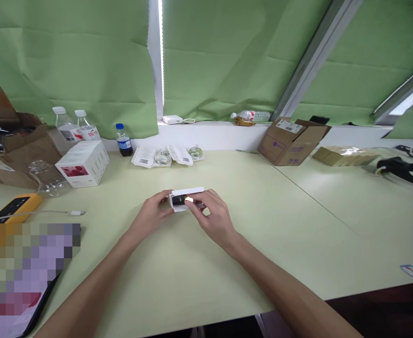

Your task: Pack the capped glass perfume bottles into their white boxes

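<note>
Near the middle of the table, a small white box (189, 191) lies on its side with its long face open toward me. My left hand (151, 213) grips the box by its left end, with the thumb below and the fingers above. Inside the box is a small black cylinder with a shiny gold band (178, 200); its exact kind does not show. My right hand (214, 213) pinches the cylinder at the gold part with thumb and index finger. Those fingers hide the right end of both the cylinder and the box.
Behind my hands lie clear-and-white packages (162, 158) beside a dark drink bottle (124, 141). A white carton (82, 164), a glass jar (49, 178), an orange device (18, 206) and a blurred-out screen (30, 277) are left. A cardboard box (285, 143) and a black tape dispenser (403, 169) are right.
</note>
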`<state>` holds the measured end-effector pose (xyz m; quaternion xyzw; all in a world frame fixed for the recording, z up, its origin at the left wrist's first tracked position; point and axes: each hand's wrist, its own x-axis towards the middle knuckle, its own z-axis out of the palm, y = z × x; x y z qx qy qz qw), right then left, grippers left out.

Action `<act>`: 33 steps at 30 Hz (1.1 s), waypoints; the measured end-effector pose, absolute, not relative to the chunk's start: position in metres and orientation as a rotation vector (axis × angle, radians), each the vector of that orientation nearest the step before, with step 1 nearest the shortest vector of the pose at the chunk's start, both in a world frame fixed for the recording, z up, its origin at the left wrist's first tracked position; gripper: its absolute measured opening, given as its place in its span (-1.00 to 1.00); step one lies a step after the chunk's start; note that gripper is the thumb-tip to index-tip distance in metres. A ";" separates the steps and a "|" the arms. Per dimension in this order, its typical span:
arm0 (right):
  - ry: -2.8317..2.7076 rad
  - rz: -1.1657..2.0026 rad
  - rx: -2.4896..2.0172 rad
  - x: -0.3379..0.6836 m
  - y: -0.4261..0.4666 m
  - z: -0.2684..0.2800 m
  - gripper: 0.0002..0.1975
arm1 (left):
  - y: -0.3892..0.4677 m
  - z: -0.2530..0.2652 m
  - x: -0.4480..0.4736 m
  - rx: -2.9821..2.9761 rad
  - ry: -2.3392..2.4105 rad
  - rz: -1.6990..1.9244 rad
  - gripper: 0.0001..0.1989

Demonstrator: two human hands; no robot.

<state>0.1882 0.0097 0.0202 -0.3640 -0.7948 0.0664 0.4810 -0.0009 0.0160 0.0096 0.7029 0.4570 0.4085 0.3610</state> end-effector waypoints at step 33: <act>-1.923 0.140 -0.935 0.186 0.009 0.017 -0.92 | 0.014 0.010 -0.001 1.834 1.243 1.046 -0.60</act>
